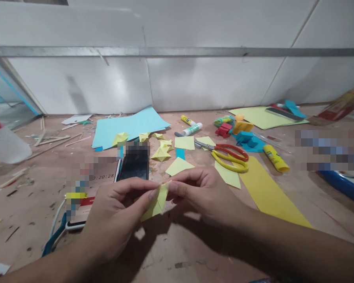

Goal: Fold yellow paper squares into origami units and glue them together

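Observation:
Both of my hands pinch a small folded piece of pale yellow paper (158, 201) just above the brown tabletop. My left hand (118, 214) grips its left side with thumb and forefinger closed. My right hand (202, 192) pinches its upper right corner, fingers curled. Several small folded yellow paper shapes (161, 153) and yellow paper squares (179, 166) lie on the table beyond my hands. A black phone (134, 165) lies just behind my left hand.
Red-and-yellow scissors (228, 155) and a long yellow paper strip (268, 194) lie to the right. Glue sticks (191, 129), a light blue sheet (129, 125), red and blue paper shapes, wooden sticks (51, 139) and a white wall (177, 78) are further back. A blue tray edge (346, 188) is far right.

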`<state>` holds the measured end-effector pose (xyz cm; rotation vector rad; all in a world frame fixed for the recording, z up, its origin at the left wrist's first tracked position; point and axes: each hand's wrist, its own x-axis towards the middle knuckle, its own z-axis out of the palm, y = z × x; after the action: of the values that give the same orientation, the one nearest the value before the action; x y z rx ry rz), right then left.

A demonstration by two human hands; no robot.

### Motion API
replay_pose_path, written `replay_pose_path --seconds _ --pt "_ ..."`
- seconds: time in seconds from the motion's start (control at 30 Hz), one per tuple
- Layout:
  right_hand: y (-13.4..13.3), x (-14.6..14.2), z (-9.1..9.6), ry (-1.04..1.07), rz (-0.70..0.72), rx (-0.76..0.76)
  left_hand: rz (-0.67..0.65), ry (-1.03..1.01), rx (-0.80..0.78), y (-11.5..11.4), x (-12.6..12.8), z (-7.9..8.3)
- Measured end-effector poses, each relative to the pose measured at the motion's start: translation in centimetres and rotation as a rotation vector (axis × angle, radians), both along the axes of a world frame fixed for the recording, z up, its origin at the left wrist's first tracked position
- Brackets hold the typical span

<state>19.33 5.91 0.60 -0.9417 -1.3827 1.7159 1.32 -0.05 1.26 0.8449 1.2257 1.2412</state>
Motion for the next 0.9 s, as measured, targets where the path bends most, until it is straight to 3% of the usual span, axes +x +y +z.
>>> replay_pose_path --seconds 0.17,0.37,0.53,0.6,0.77,0.9 --pt "0.0 0.2 0.2 -0.024 -0.040 0.067 -0.044 0.126 0.117 0.2 -0.7 -0.6" --pt "-0.9 -0.5 0.3 -0.018 0.053 -0.121 -0.026 0.219 0.216 0.1 -1.1 -0.9" --pt "-1.1 -0.9 0.5 -0.050 0.052 -0.089 -0.093 0.260 0.221 0.0 -1.2 -1.0" --pt "-1.1 -0.7 1.0 -0.140 0.113 -0.045 -0.129 0.250 0.214 0.1 -1.3 -1.0" --pt "-1.7 0.0 2.8 -0.490 0.303 0.231 -0.229 0.337 0.161 0.2 -1.3 -0.9" --pt "-1.6 0.1 3.0 -0.528 0.257 0.331 -0.088 0.206 0.121 0.3 -1.3 -0.6"
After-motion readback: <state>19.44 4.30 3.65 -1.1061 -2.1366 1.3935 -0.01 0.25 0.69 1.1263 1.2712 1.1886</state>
